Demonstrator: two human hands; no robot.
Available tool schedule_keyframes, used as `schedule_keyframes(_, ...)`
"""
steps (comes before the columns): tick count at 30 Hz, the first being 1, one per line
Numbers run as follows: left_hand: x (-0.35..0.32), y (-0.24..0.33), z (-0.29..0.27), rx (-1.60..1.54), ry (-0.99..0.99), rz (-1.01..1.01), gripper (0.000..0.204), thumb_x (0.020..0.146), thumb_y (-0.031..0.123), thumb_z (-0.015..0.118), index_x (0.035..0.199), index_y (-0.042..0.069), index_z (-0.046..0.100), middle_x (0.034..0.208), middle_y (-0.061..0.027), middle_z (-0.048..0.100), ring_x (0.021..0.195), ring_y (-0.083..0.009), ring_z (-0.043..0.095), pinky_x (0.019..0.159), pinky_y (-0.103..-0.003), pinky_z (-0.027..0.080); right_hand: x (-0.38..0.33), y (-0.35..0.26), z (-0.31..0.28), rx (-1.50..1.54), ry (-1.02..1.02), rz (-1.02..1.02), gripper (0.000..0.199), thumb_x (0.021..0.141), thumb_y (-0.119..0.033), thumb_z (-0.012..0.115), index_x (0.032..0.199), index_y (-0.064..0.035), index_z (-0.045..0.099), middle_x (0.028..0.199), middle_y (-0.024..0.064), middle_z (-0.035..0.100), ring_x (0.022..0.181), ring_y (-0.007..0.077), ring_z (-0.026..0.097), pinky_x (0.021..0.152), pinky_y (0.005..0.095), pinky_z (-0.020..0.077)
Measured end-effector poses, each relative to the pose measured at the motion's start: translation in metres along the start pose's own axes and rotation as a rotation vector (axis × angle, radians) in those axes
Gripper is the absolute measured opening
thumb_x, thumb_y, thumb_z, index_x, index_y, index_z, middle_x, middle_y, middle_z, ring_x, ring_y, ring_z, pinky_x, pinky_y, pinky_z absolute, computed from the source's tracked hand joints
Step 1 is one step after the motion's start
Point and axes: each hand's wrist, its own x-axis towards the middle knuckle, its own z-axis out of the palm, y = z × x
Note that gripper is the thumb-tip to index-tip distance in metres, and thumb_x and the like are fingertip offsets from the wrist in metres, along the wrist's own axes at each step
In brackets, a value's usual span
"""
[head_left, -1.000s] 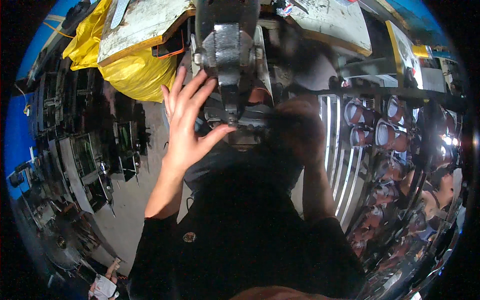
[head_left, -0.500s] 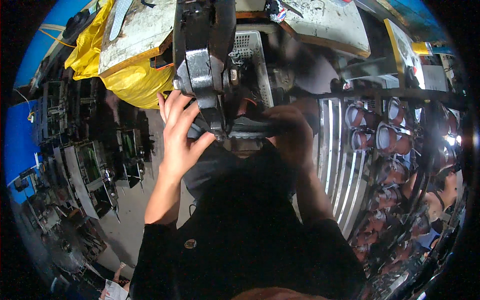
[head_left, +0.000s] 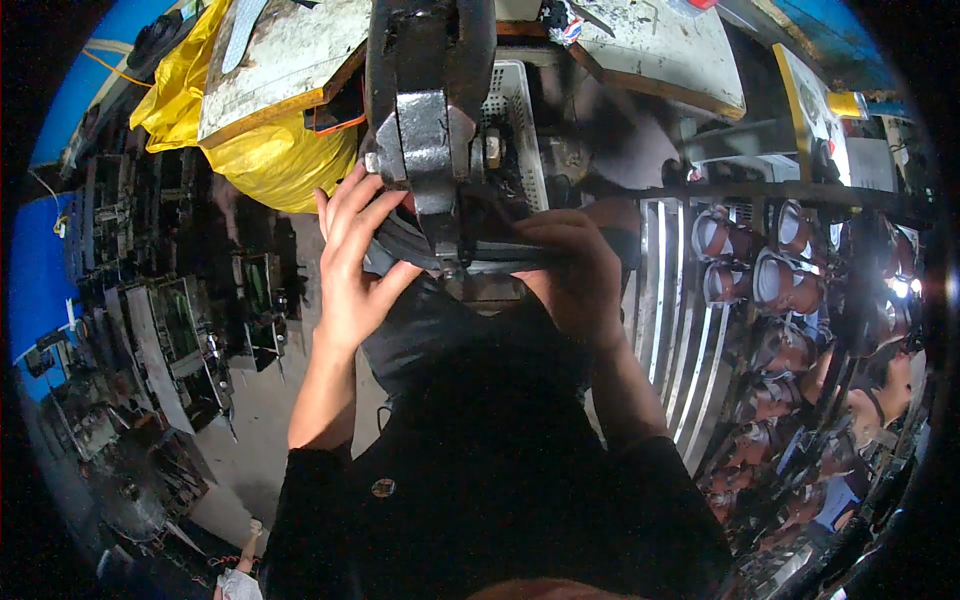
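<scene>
Your right hand covers most of the dark flat piece, so its far end is hidden. The machine head gets cut off by the top edge, and the rack items blur into glare.

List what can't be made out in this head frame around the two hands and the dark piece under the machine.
- Dark piece: its shape is unclear in the head view, covered by both hands and the metal machine head.
- Right hand: fingertips hidden, curled over the piece.
- Left hand: palm side unseen.
- Racked items: blurred near the fisheye rim.
</scene>
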Motion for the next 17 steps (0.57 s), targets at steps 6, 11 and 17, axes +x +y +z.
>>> schedule_keyframes(6,0.000,0.007,-0.003,-0.075,0.027,-0.033,0.066,0.069,0.019,0.082,0.129,0.007,0.058,0.141,-0.0157,0.049,0.139,-0.0370,0.039,0.115,-0.056,0.019,0.003,-0.007,0.006,-0.060,-0.004,-0.004,0.042,0.074,0.007,0.078,0.109,-0.0027,0.057,0.109,0.0156,0.063,0.101,0.0261,0.064,0.085,0.0340,0.0526)
schedule_keyframes(11,0.006,0.022,-0.006,-0.110,-0.026,0.014,0.069,0.067,0.018,0.083,0.130,0.007,0.056,0.142,-0.0174,0.047,0.139,-0.0386,0.037,0.115,-0.056,0.021,0.002,-0.005,0.012,-0.126,0.030,-0.027,0.044,0.071,-0.008,0.083,0.108,-0.0067,0.060,0.104,0.0136,0.065,0.097,0.0315,0.066,0.081,0.0366,0.0541)
schedule_keyframes(17,0.015,0.023,-0.009,-0.094,-0.157,0.056,0.070,0.065,0.023,0.086,0.128,0.009,0.058,0.140,-0.0183,0.047,0.139,-0.0404,0.036,0.116,-0.059,0.018,0.013,-0.021,0.005,-0.229,-0.109,-0.071,0.047,0.075,-0.008,0.081,0.114,-0.0087,0.056,0.109,0.0147,0.063,0.097,0.0346,0.065,0.081,0.0386,0.0546)
